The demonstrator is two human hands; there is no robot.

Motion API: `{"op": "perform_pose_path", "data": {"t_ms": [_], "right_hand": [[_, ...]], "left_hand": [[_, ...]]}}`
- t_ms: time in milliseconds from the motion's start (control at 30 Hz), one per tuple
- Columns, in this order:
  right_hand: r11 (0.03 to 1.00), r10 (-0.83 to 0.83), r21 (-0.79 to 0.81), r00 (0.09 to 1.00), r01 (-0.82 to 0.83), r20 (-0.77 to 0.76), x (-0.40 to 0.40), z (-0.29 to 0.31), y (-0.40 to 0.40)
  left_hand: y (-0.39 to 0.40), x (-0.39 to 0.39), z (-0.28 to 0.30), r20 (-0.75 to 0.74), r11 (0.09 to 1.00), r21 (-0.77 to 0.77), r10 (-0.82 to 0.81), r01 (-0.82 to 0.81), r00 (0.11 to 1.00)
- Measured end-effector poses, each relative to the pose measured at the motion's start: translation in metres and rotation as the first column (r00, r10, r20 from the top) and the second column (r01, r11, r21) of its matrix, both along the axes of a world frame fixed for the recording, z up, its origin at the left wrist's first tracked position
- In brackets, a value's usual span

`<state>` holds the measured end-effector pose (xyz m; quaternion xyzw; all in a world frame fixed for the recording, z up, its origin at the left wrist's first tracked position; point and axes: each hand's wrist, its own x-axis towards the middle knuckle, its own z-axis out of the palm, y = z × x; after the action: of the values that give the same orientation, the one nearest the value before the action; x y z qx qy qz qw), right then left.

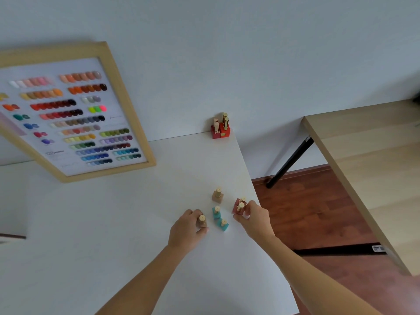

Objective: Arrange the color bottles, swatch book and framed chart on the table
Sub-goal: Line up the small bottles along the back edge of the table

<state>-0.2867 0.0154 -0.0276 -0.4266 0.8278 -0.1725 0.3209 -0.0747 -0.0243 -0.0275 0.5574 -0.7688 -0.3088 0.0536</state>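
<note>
Your left hand (189, 228) is closed around a tan bottle (201, 221) with a gold cap, which stands upright on the white table (113, 246). Your right hand (254, 220) pinches a dusty-red bottle (239, 208) near the table's right edge; a second gold cap shows just behind it, so a pair seems to stand there, touching. Whether either held bottle is lifted clear of the surface cannot be told.

Between your hands: two teal bottles (220, 218), just beside each other, upright. Just beyond them stands one beige bottle (217, 195), apart from the rest.

Far corner of the table: a tight cluster of red bottles (220, 129) with gold and pale caps, against the wall.

Far left: the framed chart (68, 114), wooden frame, rows of colour swatches, leaning upright against the wall with its lower edge on the table. The swatch book is not identifiable in view.

Step in hand, as judged: grouping the loose near bottles by colour. Next move probably calls for you to set the tan bottle next to the beige one and close up the red pair. Keep the right hand's bottles inboard; the edge is near, and the narrow bases would tip readily.
</note>
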Motion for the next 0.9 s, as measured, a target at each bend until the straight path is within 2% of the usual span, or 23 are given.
{"op": "perform_pose_path", "data": {"t_ms": [100,300,600,900], "right_hand": [[0.997,-0.028,-0.074,0.999,0.032,0.047,0.004,-0.001,0.000],[0.995,0.034,-0.097,0.999,-0.036,-0.021,0.004,-0.005,-0.011],[0.994,0.075,-0.080,0.997,-0.072,0.028,-0.007,-0.006,-0.020],[0.993,0.094,-0.076,0.994,-0.090,0.049,-0.011,-0.007,-0.023]], "left_hand": [[-0.011,0.000,0.003,-0.005,0.999,-0.008,0.031,-0.031,1.000],[-0.038,-0.014,0.003,-0.092,0.987,0.087,0.146,-0.138,0.985],[-0.078,-0.031,-0.002,0.007,0.975,0.151,-0.168,0.166,0.986],[-0.084,-0.046,0.001,-0.189,0.947,0.233,-0.177,0.219,0.966]]}}
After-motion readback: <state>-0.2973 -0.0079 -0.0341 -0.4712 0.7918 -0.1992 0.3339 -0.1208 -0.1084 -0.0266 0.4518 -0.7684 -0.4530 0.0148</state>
